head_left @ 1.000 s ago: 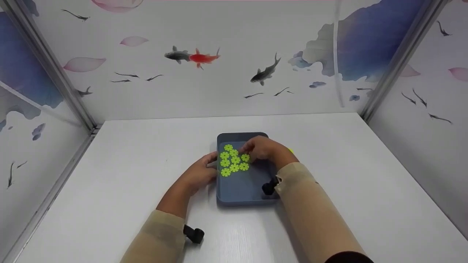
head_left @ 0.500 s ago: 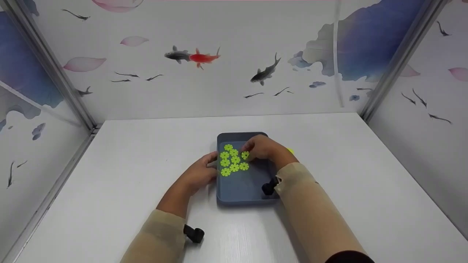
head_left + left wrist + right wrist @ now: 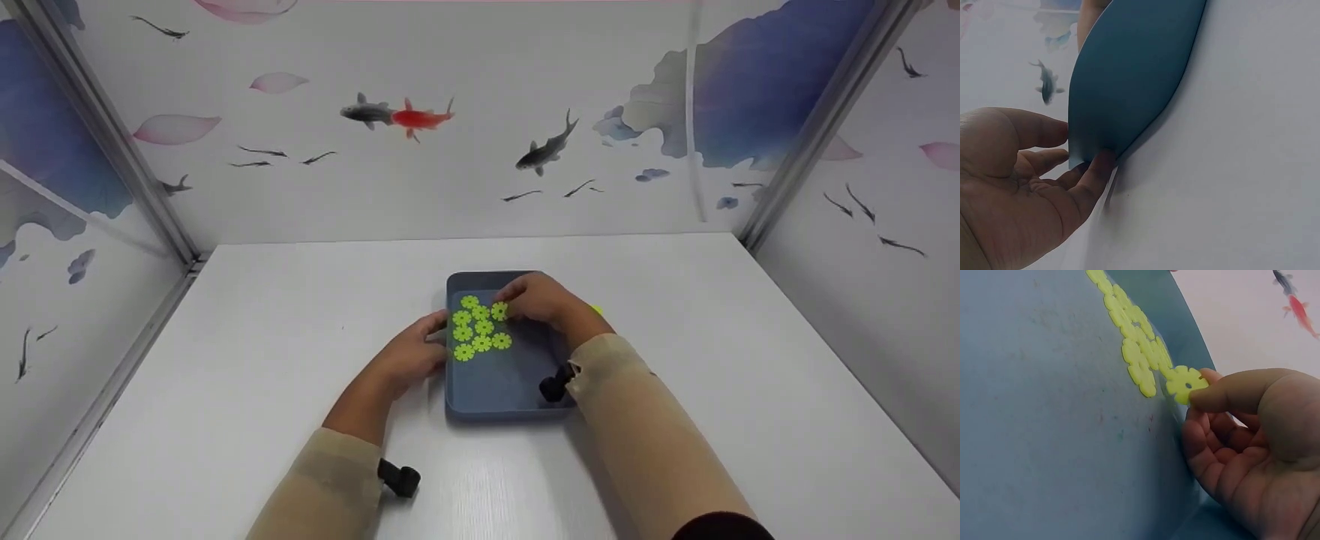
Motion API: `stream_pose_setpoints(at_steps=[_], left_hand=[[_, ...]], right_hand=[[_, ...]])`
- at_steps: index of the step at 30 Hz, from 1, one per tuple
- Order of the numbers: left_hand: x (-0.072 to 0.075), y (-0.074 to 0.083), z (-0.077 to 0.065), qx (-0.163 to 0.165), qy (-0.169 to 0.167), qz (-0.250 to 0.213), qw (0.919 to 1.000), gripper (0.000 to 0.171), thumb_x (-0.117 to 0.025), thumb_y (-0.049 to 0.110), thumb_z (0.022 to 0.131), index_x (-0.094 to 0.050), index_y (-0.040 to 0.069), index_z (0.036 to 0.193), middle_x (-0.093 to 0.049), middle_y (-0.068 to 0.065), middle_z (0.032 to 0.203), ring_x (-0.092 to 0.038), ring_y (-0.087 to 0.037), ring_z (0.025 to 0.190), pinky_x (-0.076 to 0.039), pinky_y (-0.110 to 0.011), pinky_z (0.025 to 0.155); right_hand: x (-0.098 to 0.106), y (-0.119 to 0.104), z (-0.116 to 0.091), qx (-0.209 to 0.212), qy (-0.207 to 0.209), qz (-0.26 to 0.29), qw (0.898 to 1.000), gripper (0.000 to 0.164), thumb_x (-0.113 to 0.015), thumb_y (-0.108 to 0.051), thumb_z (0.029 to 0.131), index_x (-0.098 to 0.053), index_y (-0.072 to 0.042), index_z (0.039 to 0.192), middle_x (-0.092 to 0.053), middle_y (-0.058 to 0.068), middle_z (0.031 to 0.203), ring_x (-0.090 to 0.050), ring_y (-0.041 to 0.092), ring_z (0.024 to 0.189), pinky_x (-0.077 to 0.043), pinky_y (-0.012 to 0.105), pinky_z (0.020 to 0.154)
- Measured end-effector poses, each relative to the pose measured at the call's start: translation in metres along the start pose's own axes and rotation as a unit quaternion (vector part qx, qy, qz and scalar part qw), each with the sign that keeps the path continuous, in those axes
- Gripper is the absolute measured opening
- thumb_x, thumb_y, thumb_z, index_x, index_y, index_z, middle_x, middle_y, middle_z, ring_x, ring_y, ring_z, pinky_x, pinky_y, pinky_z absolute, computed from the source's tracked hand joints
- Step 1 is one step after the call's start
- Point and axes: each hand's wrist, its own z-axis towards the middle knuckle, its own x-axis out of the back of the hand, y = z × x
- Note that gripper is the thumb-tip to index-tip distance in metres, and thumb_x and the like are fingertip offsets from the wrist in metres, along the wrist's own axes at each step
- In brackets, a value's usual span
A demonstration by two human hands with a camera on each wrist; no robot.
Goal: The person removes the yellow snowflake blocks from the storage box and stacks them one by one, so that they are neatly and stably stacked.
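Yellow-green snowflake discs (image 3: 482, 343) lie flat in a loose cluster on the left part of a blue-grey tray (image 3: 495, 394). My right hand (image 3: 541, 300) pinches one notched disc (image 3: 1184, 384) between thumb and fingers, at the upper right of the cluster. In the right wrist view, this disc is raised at the end of the row and appears to touch its neighbour; whether they are joined is unclear. Outside the tray, my left hand (image 3: 409, 356) touches its left wall with the fingertips. In the left wrist view, thumb and fingers rest at the tray wall (image 3: 1129, 67).
Past my right wrist a bit of yellow (image 3: 597, 309) shows, mostly hidden by the arm. The tray stands on a white table (image 3: 262, 337). Panels with painted fish (image 3: 420, 118) enclose the back and sides. Black wrist cameras (image 3: 401, 480) hang by each sleeve.
My right hand has moved the pinched disc slightly up and to the left, toward the top discs of the cluster. The left hand and the tray stay in place.
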Motion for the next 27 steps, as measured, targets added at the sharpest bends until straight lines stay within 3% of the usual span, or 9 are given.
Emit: stream_pose_setpoints(at_steps=[7, 14, 20, 23, 27], left_hand=[[-0.001, 0.001, -0.001, 0.002, 0.0, 0.001, 1.0, 0.083, -0.062, 0.001, 0.097, -0.03, 0.018, 0.171, -0.03, -0.006, 0.178, -0.042, -0.033, 0.159, -0.046, -0.048, 0.125], [-0.002, 0.0, -0.001, -0.006, -0.001, 0.004, 1.0, 0.082, -0.061, 0.001, 0.097, -0.03, 0.017, 0.171, -0.031, -0.006, 0.177, -0.045, -0.034, 0.157, -0.048, -0.047, 0.123], [-0.002, -0.002, -0.001, -0.012, -0.001, 0.001, 0.9999, 0.082, -0.063, 0.001, 0.096, -0.031, 0.016, 0.17, -0.033, -0.007, 0.176, -0.052, -0.031, 0.152, -0.05, -0.045, 0.121], [-0.002, -0.001, -0.001, -0.011, 0.008, 0.012, 0.9998, 0.081, -0.064, 0.004, 0.096, -0.033, 0.016, 0.17, -0.035, -0.007, 0.175, -0.053, -0.03, 0.151, -0.05, -0.045, 0.121], [-0.001, 0.0, -0.001, -0.007, 0.015, 0.024, 0.9996, 0.08, -0.065, 0.007, 0.096, -0.034, 0.018, 0.169, -0.036, -0.005, 0.175, -0.054, -0.029, 0.151, -0.05, -0.046, 0.121]], right_hand=[[0.001, -0.003, -0.003, 0.023, 0.021, 0.068, 0.997, 0.03, -0.067, -0.012, 0.095, -0.081, -0.018, 0.121, -0.076, 0.006, 0.111, -0.067, 0.023, 0.089, -0.058, 0.037, 0.077], [0.011, -0.012, -0.015, 0.052, 0.044, 0.127, 0.99, 0.028, -0.067, -0.017, 0.101, -0.078, -0.012, 0.127, -0.074, 0.01, 0.119, -0.071, 0.027, 0.104, -0.061, 0.051, 0.103], [0.026, -0.007, -0.031, 0.042, 0.076, 0.179, 0.98, 0.025, -0.069, -0.018, 0.102, -0.079, -0.013, 0.124, -0.074, 0.011, 0.117, -0.071, 0.025, 0.1, -0.059, 0.054, 0.107], [0.034, -0.001, -0.04, 0.031, 0.096, 0.192, 0.976, 0.025, -0.068, -0.019, 0.102, -0.079, -0.014, 0.124, -0.074, 0.01, 0.119, -0.071, 0.025, 0.101, -0.059, 0.053, 0.106], [0.048, 0.011, -0.051, 0.019, 0.12, 0.216, 0.969, 0.027, -0.066, -0.018, 0.104, -0.077, -0.013, 0.128, -0.072, 0.009, 0.124, -0.071, 0.029, 0.109, -0.064, 0.037, 0.099]])
